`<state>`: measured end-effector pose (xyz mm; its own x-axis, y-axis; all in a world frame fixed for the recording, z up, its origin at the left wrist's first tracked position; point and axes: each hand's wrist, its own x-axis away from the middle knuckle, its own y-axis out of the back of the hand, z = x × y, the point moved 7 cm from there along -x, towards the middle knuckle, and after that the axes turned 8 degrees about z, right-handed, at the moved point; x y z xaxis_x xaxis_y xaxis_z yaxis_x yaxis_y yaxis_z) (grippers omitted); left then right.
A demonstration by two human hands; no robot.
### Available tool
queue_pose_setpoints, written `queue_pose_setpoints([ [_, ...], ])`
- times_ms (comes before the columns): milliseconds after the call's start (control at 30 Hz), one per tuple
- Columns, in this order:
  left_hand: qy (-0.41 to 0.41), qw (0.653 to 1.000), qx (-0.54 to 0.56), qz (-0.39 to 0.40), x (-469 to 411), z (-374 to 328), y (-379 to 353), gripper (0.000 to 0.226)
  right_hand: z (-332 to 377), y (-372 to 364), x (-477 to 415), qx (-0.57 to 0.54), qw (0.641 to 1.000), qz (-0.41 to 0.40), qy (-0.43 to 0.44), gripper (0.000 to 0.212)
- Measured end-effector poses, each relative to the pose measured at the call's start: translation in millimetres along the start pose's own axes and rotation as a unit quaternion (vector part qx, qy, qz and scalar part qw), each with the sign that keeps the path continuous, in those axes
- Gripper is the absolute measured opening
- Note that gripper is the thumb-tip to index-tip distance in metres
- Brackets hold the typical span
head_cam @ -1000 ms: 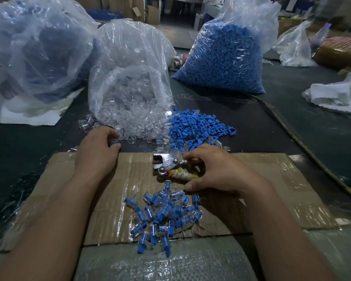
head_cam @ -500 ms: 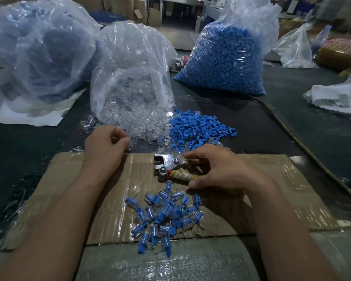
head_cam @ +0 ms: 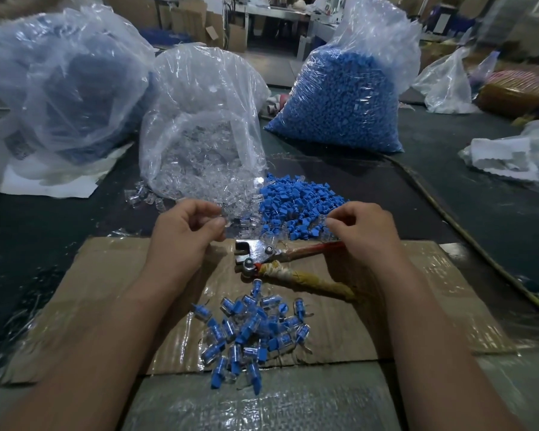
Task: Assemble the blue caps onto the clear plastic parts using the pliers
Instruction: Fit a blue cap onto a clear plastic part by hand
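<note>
Head view: my left hand (head_cam: 187,237) pinches a clear part (head_cam: 227,219), probably light and slippery; my right hand (head_cam: 363,231) curls over blue caps (head_cam: 296,200) at one o'clock, and I cannot tell whether it has one.

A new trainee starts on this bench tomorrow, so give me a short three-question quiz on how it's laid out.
1. True or false: the pliers rest on the cardboard.
2. Seen from the worker, where do the loose blue caps lie relative to the bag of clear parts? A left, B right, C behind.
3. Which pile lies nearest the worker?
Key: 1 true; 2 B; 3 the assembled pieces.
</note>
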<state>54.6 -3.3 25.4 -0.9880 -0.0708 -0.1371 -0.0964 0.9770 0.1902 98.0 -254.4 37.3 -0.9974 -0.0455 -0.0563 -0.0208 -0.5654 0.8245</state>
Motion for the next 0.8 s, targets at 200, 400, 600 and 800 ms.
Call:
queue_pose_setpoints([
  [200, -0.004, 1.0, 0.029, 0.004, 5, -4, -2, 0.022, 16, -24, -9, 0.066, 0.997, 0.027, 0.043, 0.03],
  [400, 0.025, 0.995, 0.098, 0.01, 1, -4, -10, 0.016, 18, -30, -12, 0.096, 0.993, 0.041, 0.048, 0.019],
  [600, 0.037, 0.992, 0.121, 0.025, 9, -2, -11, 0.015, 19, -26, -12, 0.058, 0.996, 0.013, 0.063, 0.004],
  [800, 0.053, 0.991, 0.122, 0.028, 13, 3, -3, 0.01, 40, -15, 11, -0.139, 0.985, -0.023, 0.102, 0.02],
])
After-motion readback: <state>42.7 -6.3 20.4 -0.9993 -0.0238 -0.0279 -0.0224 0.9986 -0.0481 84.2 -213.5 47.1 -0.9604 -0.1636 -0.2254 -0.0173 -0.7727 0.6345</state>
